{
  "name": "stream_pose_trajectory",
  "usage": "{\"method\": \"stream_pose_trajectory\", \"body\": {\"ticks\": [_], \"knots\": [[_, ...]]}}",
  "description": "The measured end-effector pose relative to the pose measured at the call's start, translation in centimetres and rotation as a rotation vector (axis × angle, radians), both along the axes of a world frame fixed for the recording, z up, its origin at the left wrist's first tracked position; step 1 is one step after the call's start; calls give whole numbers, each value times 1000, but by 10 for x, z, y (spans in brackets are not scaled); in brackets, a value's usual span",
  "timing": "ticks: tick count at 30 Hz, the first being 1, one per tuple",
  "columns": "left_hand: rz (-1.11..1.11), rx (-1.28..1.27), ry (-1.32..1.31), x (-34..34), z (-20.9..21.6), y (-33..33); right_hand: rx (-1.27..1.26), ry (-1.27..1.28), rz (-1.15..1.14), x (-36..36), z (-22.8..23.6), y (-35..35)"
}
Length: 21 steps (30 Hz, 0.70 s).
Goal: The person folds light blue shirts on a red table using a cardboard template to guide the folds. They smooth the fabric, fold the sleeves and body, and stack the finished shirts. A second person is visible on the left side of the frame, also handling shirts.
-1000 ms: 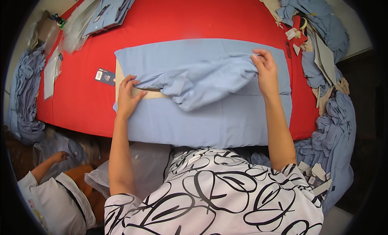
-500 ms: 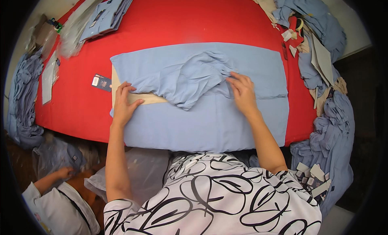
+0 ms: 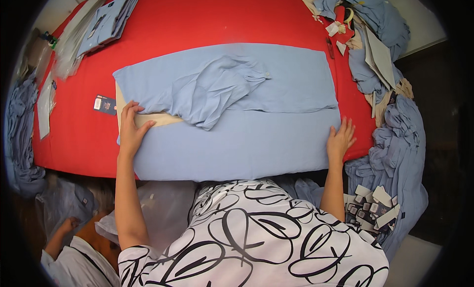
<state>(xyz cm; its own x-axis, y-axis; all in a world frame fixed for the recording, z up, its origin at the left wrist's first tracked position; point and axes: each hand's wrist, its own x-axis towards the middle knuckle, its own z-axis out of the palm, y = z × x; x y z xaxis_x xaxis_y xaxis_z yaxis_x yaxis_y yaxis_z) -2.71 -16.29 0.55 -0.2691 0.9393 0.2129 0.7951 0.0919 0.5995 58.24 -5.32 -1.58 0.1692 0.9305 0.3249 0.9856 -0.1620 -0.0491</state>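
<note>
- Light-blue shirt (image 3: 237, 144) is lying flat on the red tablecloth (image 3: 197, 20), directly before the person.
- Left hand (image 3: 131, 134) is resting at the shirt's left end, thumb and fingers parted, probably steadying the layers; a light press is seeming likelier than a pinch.
- Right hand (image 3: 340, 140) is spreading its fingers at the right edge, gripping nothing, perhaps squaring that side.
- Long sleeve (image 3: 212, 92) is bunching in soft, thin creases, contrasting with the smooth rectangular body.
- Cream strip (image 3: 160, 119) is showing beneath; paper or cloth, cannot tell.
- Dark-blue hang tag (image 3: 104, 104) is projecting stiffly leftward.
</note>
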Motion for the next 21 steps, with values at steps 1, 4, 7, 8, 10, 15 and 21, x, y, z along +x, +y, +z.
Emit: {"method": "stream_pose_trajectory", "body": {"ticks": [1, 4, 7, 8, 10, 15, 21], "knots": [[-7, -4, 15, 1, 0, -1, 91, 6, 136, -9, 8, -1], [10, -14, 9, 4, 4, -1, -58, 376, 475, -81, 19, -11], [-7, 35, 34, 1, -2, -3, -102, 492, 468, -124, 17, -21], [-10, 38, 26, 1, -2, -2, -78, 489, 448, -129, 17, -22], [-17, 39, 11, 1, -2, 2, -96, 511, 482, -117, 4, -13], [-14, 58, 45, -3, -8, -6, -177, 371, 130, -27, 35, 9], [-76, -139, -65, -23, 11, -6, -75, 595, 332, -44, 69, -13]]}}
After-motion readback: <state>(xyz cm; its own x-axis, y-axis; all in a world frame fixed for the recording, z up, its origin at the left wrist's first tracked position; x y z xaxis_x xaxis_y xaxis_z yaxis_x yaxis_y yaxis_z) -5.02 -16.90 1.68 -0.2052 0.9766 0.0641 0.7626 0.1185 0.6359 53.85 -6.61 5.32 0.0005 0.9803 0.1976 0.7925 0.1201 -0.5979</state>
